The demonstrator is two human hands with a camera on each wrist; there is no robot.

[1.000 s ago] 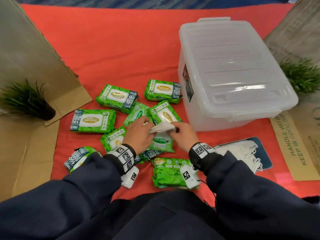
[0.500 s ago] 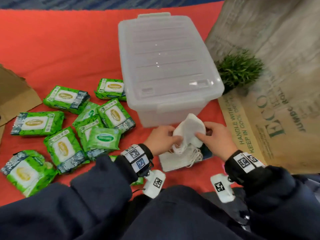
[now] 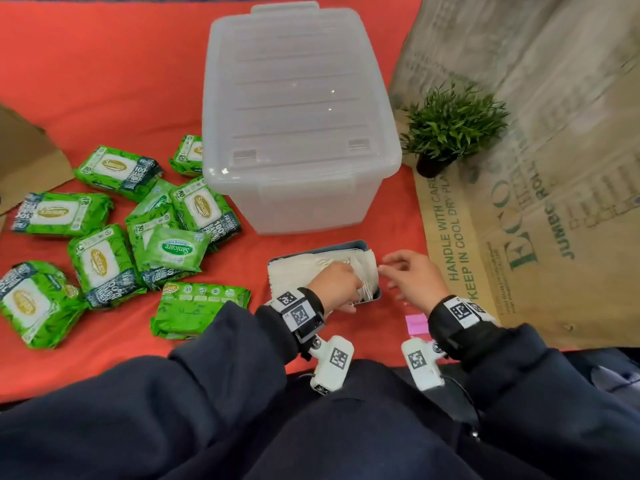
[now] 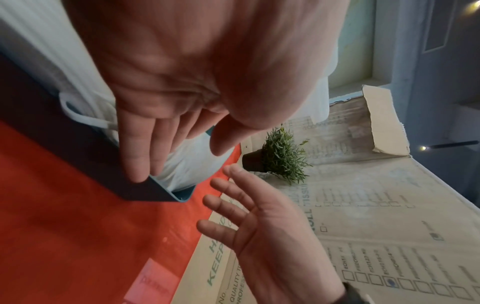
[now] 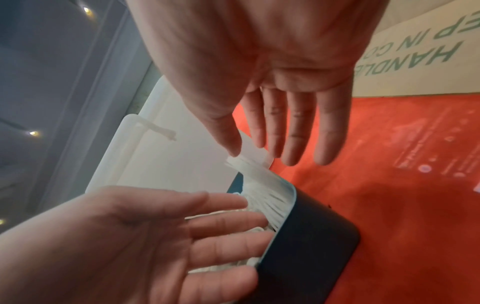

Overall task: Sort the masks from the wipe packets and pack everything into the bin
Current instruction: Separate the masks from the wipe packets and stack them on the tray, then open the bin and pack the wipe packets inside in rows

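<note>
Masks [image 3: 311,268] in tray [image 3: 375,295] — bin [image 3: 298,109] lidded

A red cloth [image 3: 114,81] covers the floor, flanked by printed cardboard [image 3: 554,168], perhaps flattened boxes.

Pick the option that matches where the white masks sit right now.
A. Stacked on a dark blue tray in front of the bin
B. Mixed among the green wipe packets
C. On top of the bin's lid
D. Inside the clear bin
A: the white masks lie stacked on the dark blue tray, on the red cloth just in front of the closed clear bin, with the left hand resting on them.
</note>
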